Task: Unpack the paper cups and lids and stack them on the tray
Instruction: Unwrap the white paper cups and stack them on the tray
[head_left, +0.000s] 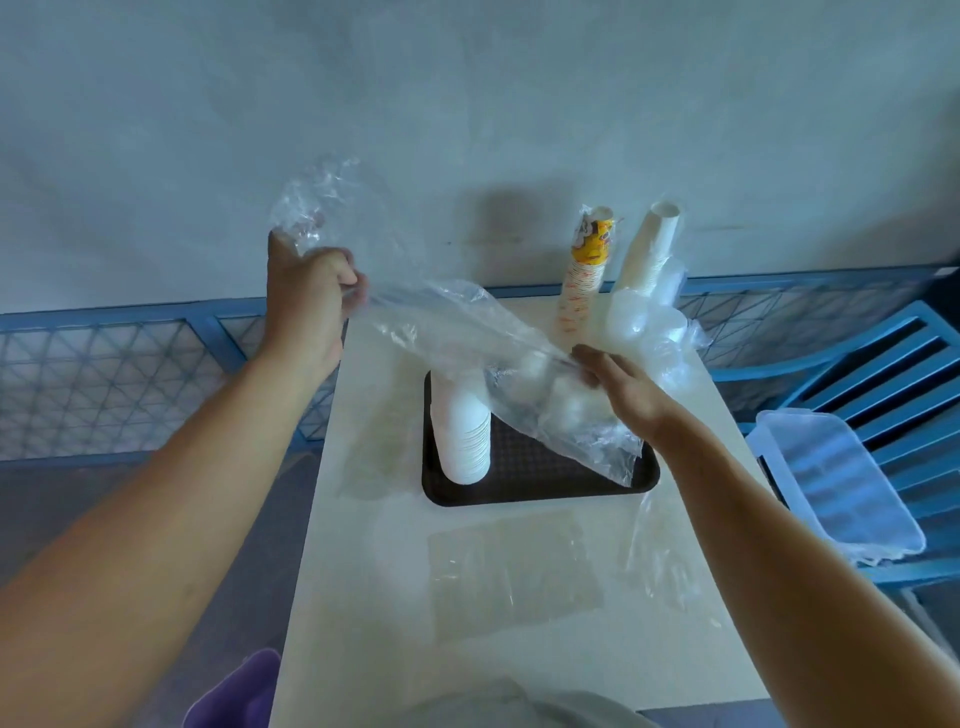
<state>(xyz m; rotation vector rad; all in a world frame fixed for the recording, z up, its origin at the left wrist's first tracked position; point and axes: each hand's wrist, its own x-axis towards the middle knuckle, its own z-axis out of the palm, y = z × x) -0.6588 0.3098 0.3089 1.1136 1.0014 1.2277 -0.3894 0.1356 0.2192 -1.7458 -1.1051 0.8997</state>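
At the left, the left hand (311, 296) is closed round the upper end of a clear, crinkled plastic bag (452, 332), held up above the cream desk (363, 571); the bag slants down to the right, its lower end hanging over the dark brown rectangular tray (545, 483); on the tray's left part a tall stack of white paper cups (467, 441) stands upright; pale round lids (563, 400), blurred by the film, seem to sit in the bag's lower part; the right hand (623, 400) lies against that part, fingers on the film, though I cannot tell whether they pinch it or only steady it; at the far right of the desk lean a printed yellow-and-red cup stack (582, 280), a plain white cup stack (649, 249) and a wrapped bundle of translucent lids (644, 327), apparently not yet unpacked.

The step in hand looks like emptying the bag onto the tray; it should go best with the left hand keeping its end high so the contents slide down; the right hand should guide them out together onto the bare tray right of the cups; the tall stack is light and the trailing film could tip it, so the bag is best drawn away to the right.
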